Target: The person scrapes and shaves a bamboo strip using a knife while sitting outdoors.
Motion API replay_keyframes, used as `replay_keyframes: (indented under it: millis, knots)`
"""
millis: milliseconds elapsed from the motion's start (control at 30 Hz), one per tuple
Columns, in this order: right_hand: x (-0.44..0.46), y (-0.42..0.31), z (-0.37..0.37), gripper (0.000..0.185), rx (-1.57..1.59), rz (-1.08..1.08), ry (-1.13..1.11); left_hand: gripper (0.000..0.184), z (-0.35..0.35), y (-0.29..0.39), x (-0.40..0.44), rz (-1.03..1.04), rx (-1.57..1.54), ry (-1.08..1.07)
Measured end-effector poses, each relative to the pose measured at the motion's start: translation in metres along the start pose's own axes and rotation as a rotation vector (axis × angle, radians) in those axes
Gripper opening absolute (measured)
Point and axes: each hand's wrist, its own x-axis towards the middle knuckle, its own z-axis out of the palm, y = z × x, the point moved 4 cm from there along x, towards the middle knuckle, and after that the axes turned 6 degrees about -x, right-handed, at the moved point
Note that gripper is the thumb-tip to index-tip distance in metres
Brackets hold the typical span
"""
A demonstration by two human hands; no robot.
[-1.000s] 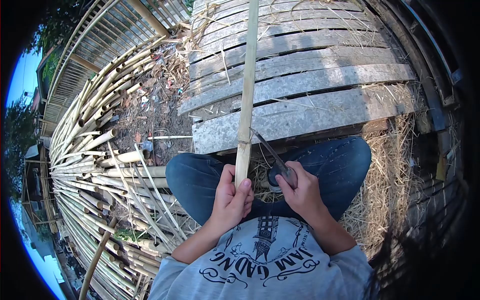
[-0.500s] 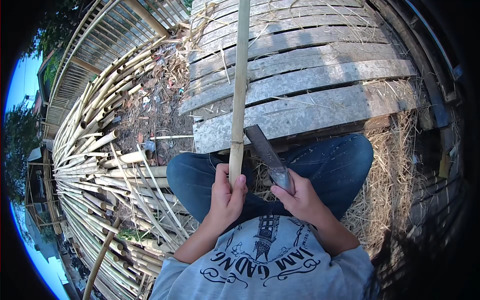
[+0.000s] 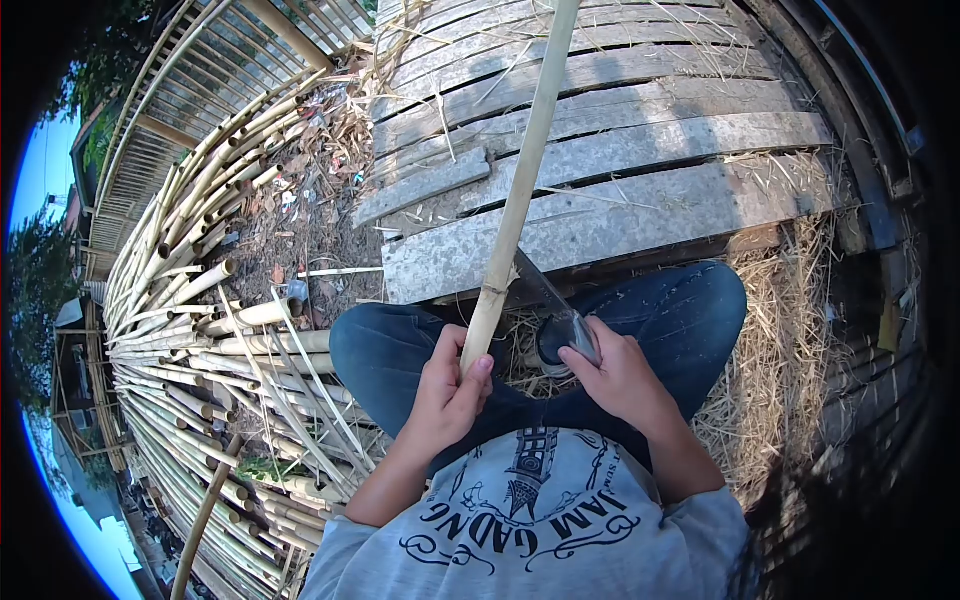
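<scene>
A long split bamboo strip (image 3: 528, 165) leans up and to the right across the view, its lower end in my left hand (image 3: 447, 388). The fingers of that hand are wrapped round it just below a node. My right hand (image 3: 622, 372) grips the handle of a broad, dark-bladed knife (image 3: 548, 292). The blade points up and left, and its tip end passes behind the strip near the node, where a small sliver stands up. I cannot tell whether the edge touches the bamboo. Both hands are above my crossed legs.
A slatted wooden platform (image 3: 660, 195) with straw scraps lies in front of my knees. Many bamboo poles (image 3: 215, 325) are stacked to the left, below a bamboo fence (image 3: 195, 95). Shavings (image 3: 770, 350) heap up at the right, and a loose board (image 3: 425, 190) rests on the platform's left side.
The strip's upper end has swung to the right, so it now slants. The knife has shifted slightly, and its blade now lies behind the strip instead of beside it.
</scene>
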Motion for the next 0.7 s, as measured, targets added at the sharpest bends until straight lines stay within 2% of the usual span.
replay_keyframes:
  millis: [33,133,400,500,633,700]
  knots:
    - [0.000,0.003,-0.001,0.022,-0.013,0.010,0.011,0.013,0.003,0.000,0.000,-0.056,-0.126,-0.034]
    - [-0.004,0.003,-0.001,0.023,0.005,0.011,0.035,0.012,0.001,-0.001,0.004,-0.071,-0.242,0.019]
    - [-0.001,0.005,0.007,0.022,0.046,-0.025,0.014,0.011,0.005,-0.003,0.008,-0.140,-0.311,-0.098]
    - [0.005,0.013,0.012,0.022,-0.078,-0.019,0.050,0.011,0.006,-0.002,0.007,-0.148,-0.433,-0.164]
    - [0.000,0.013,0.011,0.020,0.151,-0.055,0.150,0.013,0.001,-0.005,0.007,-0.191,-0.667,-0.237]
    - [-0.002,0.012,0.009,0.021,0.213,-0.032,0.170,0.013,0.004,-0.008,0.009,-0.220,-0.673,-0.235]
